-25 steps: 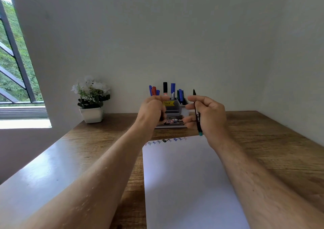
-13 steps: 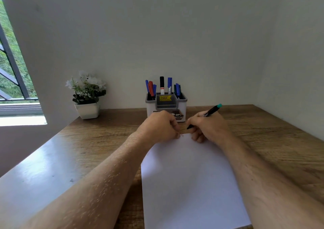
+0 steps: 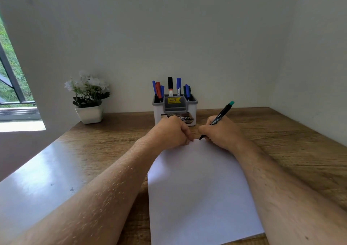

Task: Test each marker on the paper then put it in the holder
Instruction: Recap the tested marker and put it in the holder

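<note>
By the wall on your far left stands a white square pot of white flowers [image 3: 88,102]. Your left hand [image 3: 173,132] rests curled at the top edge of the white paper sheet [image 3: 199,188]; whether it grips anything, you cannot tell. Behind it, the grey-and-white plastic holder [image 3: 174,111] keeps several markers upright. Your right hand [image 3: 221,134] pinches a black marker with a teal end [image 3: 219,117], tip on the paper's top edge.

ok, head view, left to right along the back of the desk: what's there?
Window → flower pot → holder with markers → green-capped marker in the right hand.
</note>
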The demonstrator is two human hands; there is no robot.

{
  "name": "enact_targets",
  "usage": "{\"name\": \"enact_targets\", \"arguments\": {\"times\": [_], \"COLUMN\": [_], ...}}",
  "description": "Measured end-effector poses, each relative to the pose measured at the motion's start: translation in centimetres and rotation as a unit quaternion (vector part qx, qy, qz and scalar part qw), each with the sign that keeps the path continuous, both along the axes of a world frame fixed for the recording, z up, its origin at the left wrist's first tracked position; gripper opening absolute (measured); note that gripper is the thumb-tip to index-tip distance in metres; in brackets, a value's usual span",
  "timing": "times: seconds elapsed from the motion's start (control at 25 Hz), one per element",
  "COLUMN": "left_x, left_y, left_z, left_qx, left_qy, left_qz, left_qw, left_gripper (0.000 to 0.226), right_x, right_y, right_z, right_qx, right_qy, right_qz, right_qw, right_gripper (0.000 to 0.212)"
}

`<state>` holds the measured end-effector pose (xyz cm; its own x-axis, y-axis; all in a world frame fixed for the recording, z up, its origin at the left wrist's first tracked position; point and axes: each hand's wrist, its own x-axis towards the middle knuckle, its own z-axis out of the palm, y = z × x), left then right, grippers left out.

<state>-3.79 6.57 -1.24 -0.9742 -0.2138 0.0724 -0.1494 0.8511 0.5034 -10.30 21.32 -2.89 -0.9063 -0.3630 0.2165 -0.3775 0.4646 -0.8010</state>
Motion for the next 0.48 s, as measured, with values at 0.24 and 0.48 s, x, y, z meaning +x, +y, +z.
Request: {"name": "enact_targets", "arguments": {"times": [0.24,0.48], "left_x": [0.01,0.07], "left_y": [0.22,0.24], "left_z": [0.13,0.16], "left_qx": [0.003,0.006], "left_qy": [-0.008,-0.009], "left_qz": [-0.002,-0.007], "left_qw": [1.000,1.000], "left_gripper": [0.016,0.017], "right_x": [-0.12,-0.16], "right_y": [-0.17,-0.27], "right_z": [-0.29,-0.13], "right_qx": [-0.002,0.000], "right_qy": [0.004,0.010], "right_qz": [-0.004,-0.006], "right_qw": [1.000,1.000], "right_gripper": [0.017,0.020]}}
